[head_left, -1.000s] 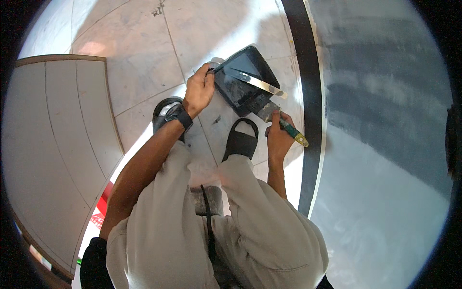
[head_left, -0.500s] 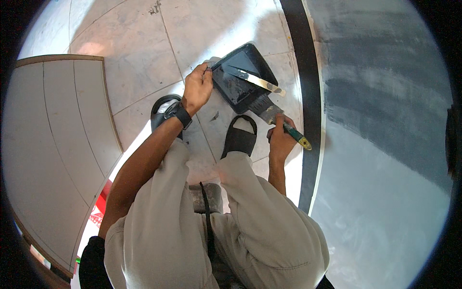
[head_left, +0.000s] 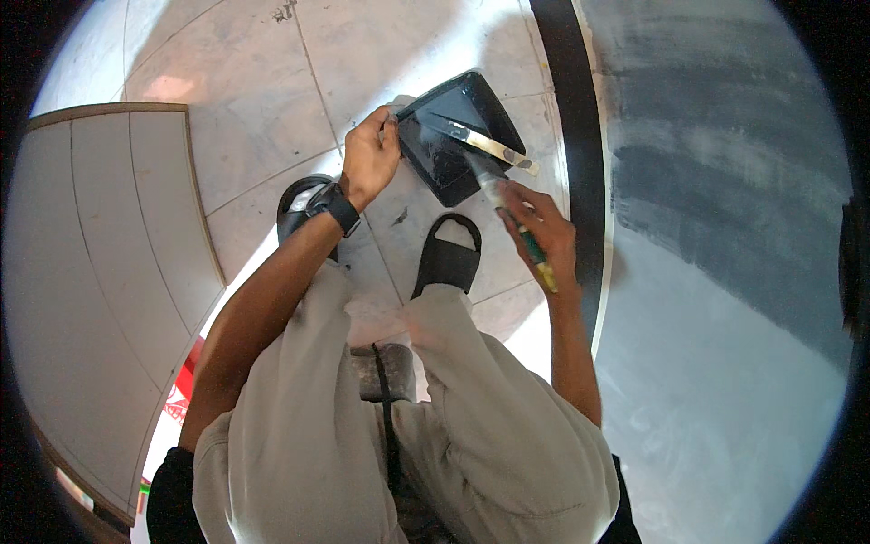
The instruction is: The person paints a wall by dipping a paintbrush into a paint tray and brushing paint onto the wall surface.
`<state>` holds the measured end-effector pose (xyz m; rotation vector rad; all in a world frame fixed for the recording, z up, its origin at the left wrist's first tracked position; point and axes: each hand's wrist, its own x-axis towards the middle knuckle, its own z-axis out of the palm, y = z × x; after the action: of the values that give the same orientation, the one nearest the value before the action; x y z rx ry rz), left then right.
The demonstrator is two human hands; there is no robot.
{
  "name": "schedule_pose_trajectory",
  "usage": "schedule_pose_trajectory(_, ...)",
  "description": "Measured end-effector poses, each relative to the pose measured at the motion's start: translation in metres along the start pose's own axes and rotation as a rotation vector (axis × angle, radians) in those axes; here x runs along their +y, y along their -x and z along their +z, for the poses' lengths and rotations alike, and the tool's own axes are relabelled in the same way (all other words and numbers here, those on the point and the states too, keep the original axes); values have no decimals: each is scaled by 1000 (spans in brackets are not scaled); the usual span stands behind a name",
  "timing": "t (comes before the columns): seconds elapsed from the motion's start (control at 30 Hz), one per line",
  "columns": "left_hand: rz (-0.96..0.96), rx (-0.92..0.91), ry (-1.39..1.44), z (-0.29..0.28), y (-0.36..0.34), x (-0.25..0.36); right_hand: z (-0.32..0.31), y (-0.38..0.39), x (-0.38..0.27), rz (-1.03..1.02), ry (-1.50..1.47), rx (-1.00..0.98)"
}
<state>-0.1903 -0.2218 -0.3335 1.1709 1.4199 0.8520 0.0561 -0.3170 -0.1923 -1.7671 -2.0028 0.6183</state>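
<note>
My left hand (head_left: 371,159) grips the left edge of a black paint tray (head_left: 441,165), its thumb over the rim. Dark paint coats the inside of the tray. Across the tray lies a flat stick (head_left: 490,146), pale at its right end and dark at the other, jutting past the right rim. In my right hand (head_left: 544,231) is a paintbrush (head_left: 533,248) with a green and yellow handle. Its bristles reach over the lower right part of the tray and are blurred, so whether they touch the paint I cannot tell.
On the right a wall panel (head_left: 725,218) is partly covered in dark grey paint, with a black strip (head_left: 580,136) along its edge. A pale panelled wooden piece (head_left: 118,272) stands on the left. My sandalled feet rest on the tiled floor (head_left: 245,54), below the tray.
My right hand has turned the paintbrush steeper and shifted its bristles over the tray. More of my right forearm shows. The left hand still grips the tray, which has moved slightly.
</note>
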Motion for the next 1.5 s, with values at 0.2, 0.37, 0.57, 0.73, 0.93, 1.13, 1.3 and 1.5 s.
schedule_pose_trajectory(0.2,15,33,-23,5,-2,-4,11,21,40,-263,278,-298)
schedule_pose_trajectory(0.37,-28,72,40,10,1,-5,7,35,49,-288,263,-320)
schedule_pose_trajectory(0.57,34,65,-97,11,2,-5,-3,58,50,-229,201,-296)
schedule_pose_trajectory(0.73,18,-19,146,10,11,10,-5,85,31,-63,-128,59)
schedule_pose_trajectory(0.93,202,-48,70,2,-1,-33,-56,152,-13,562,-618,575)
schedule_pose_trajectory(1.13,-6,-170,228,26,17,7,-116,218,-5,638,-805,1025)
schedule_pose_trajectory(1.3,377,155,-139,-3,-20,-46,-140,209,-44,444,-1156,1094)
schedule_pose_trajectory(1.5,487,-87,-13,-40,-37,55,-166,205,-65,280,-930,1077)
